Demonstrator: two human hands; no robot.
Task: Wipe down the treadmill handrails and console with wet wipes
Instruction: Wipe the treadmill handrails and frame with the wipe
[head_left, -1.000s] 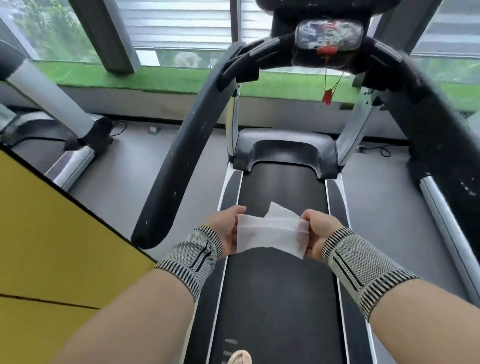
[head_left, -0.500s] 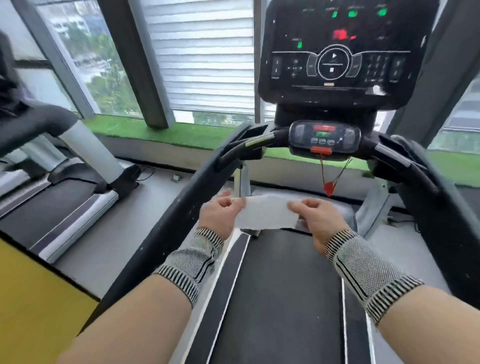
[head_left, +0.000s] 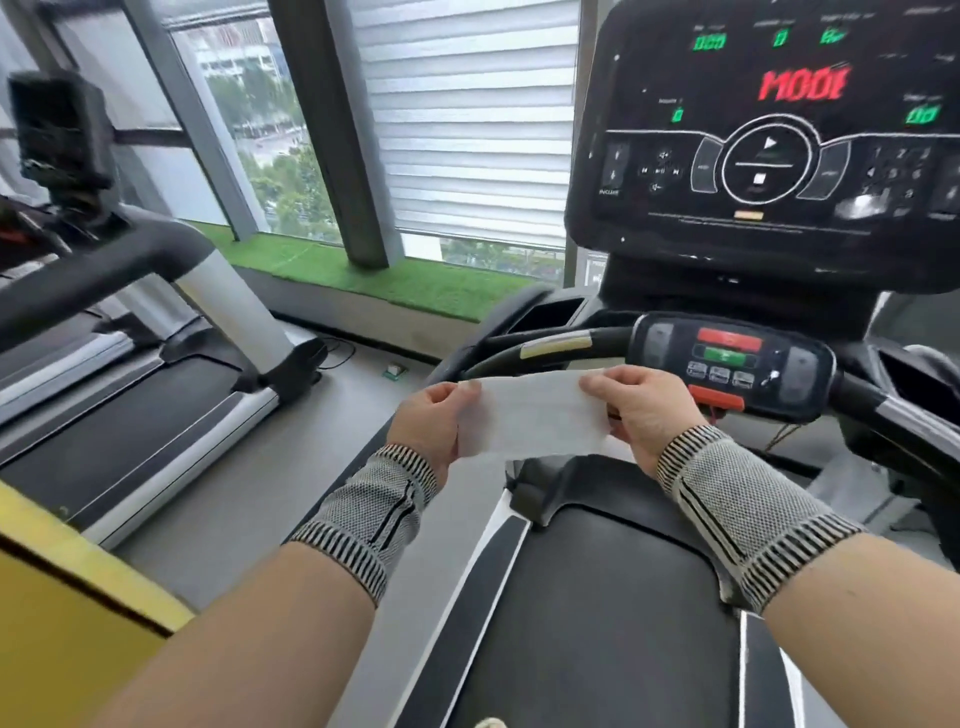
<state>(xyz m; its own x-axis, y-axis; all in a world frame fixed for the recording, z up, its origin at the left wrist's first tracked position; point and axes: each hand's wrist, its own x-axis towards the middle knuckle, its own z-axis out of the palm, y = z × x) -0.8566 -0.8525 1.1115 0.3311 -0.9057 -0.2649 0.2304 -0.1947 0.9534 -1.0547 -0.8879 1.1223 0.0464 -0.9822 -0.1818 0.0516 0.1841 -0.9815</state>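
Below the console (head_left: 769, 156) — both hands, left hand (head_left: 426, 421) and right hand (head_left: 644, 410), apparently stretch wipe (head_left: 535, 415).

Item count: one wet wipe (head_left: 535, 415); two hands, left (head_left: 426, 415) and right (head_left: 644, 410); two wristbands (head_left: 369, 512) (head_left: 748, 504); two treadmills (head_left: 597, 597) (head_left: 130, 415); one console (head_left: 769, 135).

left hand (head_left: 427, 422) + right hand (head_left: 641, 410): pinch wet wipe (head_left: 535, 415) ends | console (head_left: 769, 130) above

Grey knitted wrist bands (head_left: 371, 512) with black-and-white striped edges sit on both bare forearms.
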